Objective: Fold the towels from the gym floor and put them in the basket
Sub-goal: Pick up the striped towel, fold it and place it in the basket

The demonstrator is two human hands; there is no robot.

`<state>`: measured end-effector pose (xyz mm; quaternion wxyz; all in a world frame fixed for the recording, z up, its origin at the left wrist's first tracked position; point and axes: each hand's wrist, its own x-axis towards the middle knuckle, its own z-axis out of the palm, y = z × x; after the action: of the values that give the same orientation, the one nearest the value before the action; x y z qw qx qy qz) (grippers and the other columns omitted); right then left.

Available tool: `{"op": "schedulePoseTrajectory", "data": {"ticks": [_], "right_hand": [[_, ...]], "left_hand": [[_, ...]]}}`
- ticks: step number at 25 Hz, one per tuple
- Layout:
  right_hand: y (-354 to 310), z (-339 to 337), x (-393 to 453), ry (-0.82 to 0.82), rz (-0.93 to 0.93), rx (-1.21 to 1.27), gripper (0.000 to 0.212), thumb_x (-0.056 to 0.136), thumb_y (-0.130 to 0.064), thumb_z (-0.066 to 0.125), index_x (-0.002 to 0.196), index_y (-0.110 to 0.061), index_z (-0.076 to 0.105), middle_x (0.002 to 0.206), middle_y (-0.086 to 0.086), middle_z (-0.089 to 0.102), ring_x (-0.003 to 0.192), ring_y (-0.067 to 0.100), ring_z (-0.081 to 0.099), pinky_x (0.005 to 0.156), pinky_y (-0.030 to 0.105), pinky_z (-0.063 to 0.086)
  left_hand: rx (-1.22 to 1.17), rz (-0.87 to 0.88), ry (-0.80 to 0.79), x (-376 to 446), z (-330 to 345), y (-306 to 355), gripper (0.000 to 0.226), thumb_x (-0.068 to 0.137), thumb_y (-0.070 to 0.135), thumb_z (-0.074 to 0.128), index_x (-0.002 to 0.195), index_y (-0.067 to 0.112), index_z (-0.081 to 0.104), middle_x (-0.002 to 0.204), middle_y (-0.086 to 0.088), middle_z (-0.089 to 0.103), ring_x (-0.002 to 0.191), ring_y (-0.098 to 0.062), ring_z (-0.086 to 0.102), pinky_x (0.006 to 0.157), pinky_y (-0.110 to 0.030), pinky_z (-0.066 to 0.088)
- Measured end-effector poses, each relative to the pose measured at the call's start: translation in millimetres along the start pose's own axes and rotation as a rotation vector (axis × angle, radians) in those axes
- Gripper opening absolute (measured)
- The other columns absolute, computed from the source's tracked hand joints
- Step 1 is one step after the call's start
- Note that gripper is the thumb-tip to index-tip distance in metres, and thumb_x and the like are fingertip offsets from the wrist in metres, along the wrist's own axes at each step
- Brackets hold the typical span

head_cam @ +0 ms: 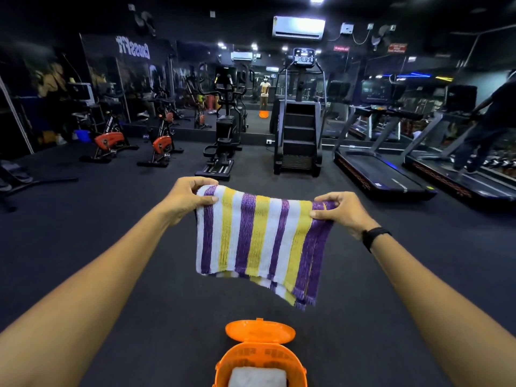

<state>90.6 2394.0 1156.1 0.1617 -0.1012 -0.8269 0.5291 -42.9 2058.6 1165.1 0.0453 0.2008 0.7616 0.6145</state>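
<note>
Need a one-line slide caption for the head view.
Both hands, left and right, hold a striped towel by its top corners above an open orange basket.

Open dark floor [139,275] lay on every side of the orange basket [261,361], so a hand could come at it from left, right or front. Its lid [260,331] stood swung back on the far side, leaving the mouth uncovered; a folded white towel [258,377] already lay inside. The striped towel [259,238] hung in the air above and beyond the basket, its lower fringe well clear of the lid. The stair climber [298,135], elliptical [223,146] and treadmills [382,174] stood well apart, farther back.
</note>
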Motion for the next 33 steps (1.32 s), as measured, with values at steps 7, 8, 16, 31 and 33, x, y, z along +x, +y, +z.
{"op": "schedulePoseTrajectory", "data": {"ticks": [7, 8, 16, 31, 33], "right_hand": [[-2, -20, -8, -0.339, -0.103, 0.009, 0.026, 0.069, -0.025, 0.082, 0.078, -0.009, 0.064, 0.082, 0.004, 0.069, 0.072, 0.013, 0.062, 0.065, 0.022, 0.051], [-4, -24, -11, -0.436, -0.034, 0.149, 0.025, 0.071, -0.018, 0.082, 0.081, -0.007, 0.062, 0.081, 0.004, 0.069, 0.071, 0.013, 0.064, 0.065, 0.021, 0.052], [-3, 34, 0, 0.232, -0.025, -0.282, 0.034, 0.067, -0.034, 0.085, 0.058, -0.015, 0.058, 0.066, 0.001, 0.063, 0.074, 0.018, 0.059, 0.063, 0.026, 0.042], [-46, 51, -29, -0.225, -0.311, 0.108, 0.024, 0.073, -0.017, 0.083, 0.086, -0.004, 0.068, 0.083, 0.005, 0.07, 0.073, 0.015, 0.062, 0.069, 0.023, 0.052], [-30, 40, -23, -0.129, -0.285, 0.086, 0.059, 0.06, -0.028, 0.09, 0.109, -0.017, 0.06, 0.107, -0.004, 0.065, 0.09, 0.009, 0.061, 0.078, 0.021, 0.05]], "left_hand": [[0.302, 0.108, -0.309, -8, -17, 3, 0.051, 0.064, 0.054, 0.078, 0.089, 0.011, 0.068, 0.085, 0.0, 0.071, 0.079, -0.009, 0.067, 0.069, -0.023, 0.052], [0.171, 0.03, -0.405, -12, -20, 6, 0.055, 0.061, 0.054, 0.079, 0.092, 0.01, 0.066, 0.086, 0.0, 0.072, 0.08, -0.009, 0.068, 0.067, -0.019, 0.052], [0.266, -0.183, -0.106, -10, 40, 6, 0.027, 0.08, 0.027, 0.072, 0.07, 0.013, 0.05, 0.075, -0.008, 0.061, 0.069, -0.019, 0.059, 0.055, -0.026, 0.05], [-0.218, -0.258, -0.406, -30, 76, 31, 0.019, 0.084, 0.016, 0.072, 0.099, 0.006, 0.067, 0.089, -0.011, 0.071, 0.071, -0.017, 0.068, 0.069, -0.029, 0.056], [-0.252, -0.109, -0.551, -34, 65, 39, 0.028, 0.083, 0.018, 0.07, 0.108, 0.007, 0.065, 0.095, -0.009, 0.071, 0.077, -0.017, 0.069, 0.069, -0.027, 0.056]]}}
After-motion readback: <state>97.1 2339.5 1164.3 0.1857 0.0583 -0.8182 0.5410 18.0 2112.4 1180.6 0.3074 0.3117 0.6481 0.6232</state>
